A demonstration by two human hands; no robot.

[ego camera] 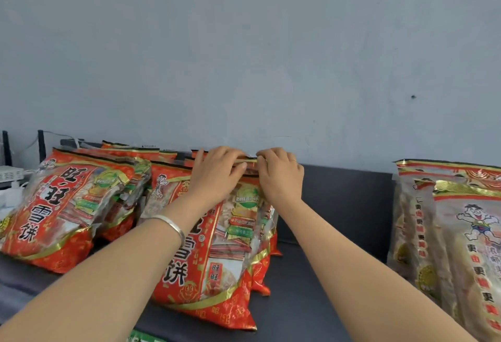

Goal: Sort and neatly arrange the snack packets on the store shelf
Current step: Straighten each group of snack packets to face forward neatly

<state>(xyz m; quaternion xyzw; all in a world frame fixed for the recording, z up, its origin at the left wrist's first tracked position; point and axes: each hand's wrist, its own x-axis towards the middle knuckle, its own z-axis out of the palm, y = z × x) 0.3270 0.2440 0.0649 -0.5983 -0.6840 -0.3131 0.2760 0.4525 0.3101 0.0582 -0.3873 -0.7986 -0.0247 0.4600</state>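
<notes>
Packet (217,274), red, on shelf (292,301): we note left hand (217,171) and right hand (282,176) both pinching its top seal; pale packets (447,233) well right of it.

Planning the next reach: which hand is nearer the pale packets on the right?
Right. The right hand grips the middle red packet at its top edge, toward the pale packets; the left hand grips it farther left.

A big red shiny plastic snack packet (217,260) leans upright on the dark grey shelf (292,312). More red packets (67,206) lean left of it. Pale clear packets (447,233) stand at the right.
</notes>
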